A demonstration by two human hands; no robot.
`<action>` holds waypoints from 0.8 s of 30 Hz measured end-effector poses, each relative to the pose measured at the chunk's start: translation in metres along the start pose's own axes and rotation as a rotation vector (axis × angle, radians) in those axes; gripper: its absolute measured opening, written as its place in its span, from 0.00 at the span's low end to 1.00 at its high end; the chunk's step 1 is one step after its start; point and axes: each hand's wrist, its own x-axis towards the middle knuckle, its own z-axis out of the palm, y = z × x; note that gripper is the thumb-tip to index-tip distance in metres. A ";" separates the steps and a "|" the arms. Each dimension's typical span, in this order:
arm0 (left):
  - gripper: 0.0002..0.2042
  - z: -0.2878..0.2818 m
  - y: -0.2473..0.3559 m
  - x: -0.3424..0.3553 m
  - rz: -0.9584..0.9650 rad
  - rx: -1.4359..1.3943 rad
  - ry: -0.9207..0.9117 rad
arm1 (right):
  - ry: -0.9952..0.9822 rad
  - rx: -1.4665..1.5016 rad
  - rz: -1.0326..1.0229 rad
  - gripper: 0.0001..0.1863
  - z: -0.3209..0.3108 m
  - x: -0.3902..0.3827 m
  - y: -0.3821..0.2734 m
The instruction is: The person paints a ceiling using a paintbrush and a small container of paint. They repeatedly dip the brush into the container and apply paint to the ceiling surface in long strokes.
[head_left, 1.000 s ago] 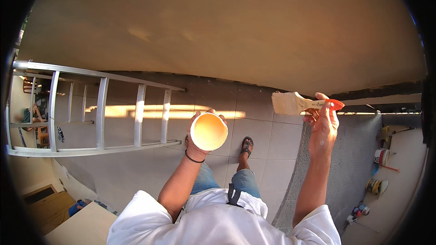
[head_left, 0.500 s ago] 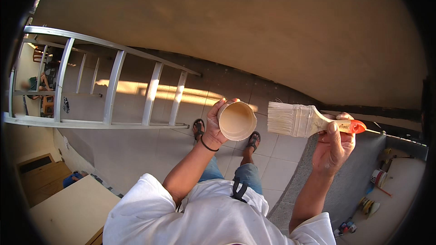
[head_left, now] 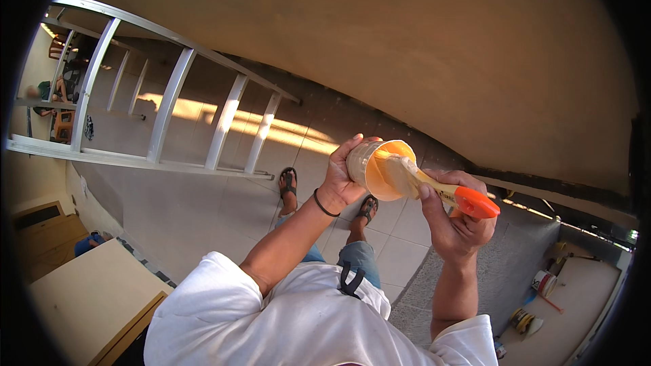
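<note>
My left hand (head_left: 341, 175) grips a small clear plastic cup (head_left: 378, 168) of cream-coloured paint, tilted on its side with the mouth facing right. My right hand (head_left: 456, 220) holds a paintbrush (head_left: 434, 188) with a wooden and orange handle. The bristles are inside the cup's mouth. A dark band circles my left wrist. Below the hands I see my white shirt, jeans and sandalled feet far down on a tiled floor.
An aluminium ladder (head_left: 163, 105) leans at the left. A tan wall or ceiling surface (head_left: 407, 47) fills the top. A light wooden table (head_left: 88, 298) sits lower left. Paint tins and tools (head_left: 542, 285) lie at lower right. A seated person (head_left: 47, 91) is far left.
The view swung down and left. My right hand brought the brush from the tan surface down into the cup, which my left hand tilted toward it.
</note>
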 end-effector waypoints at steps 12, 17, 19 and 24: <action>0.18 -0.001 0.000 0.001 0.019 0.013 0.002 | -0.051 -0.073 0.028 0.13 0.010 0.000 0.003; 0.19 -0.005 -0.001 0.002 -0.002 -0.014 -0.014 | 0.131 0.025 0.099 0.13 0.000 -0.011 0.001; 0.20 -0.006 -0.001 0.003 -0.013 -0.034 -0.035 | 0.204 0.119 0.108 0.14 -0.007 -0.012 -0.005; 0.20 -0.011 -0.001 0.006 -0.013 -0.039 -0.036 | 0.174 0.056 0.035 0.15 -0.005 -0.014 -0.001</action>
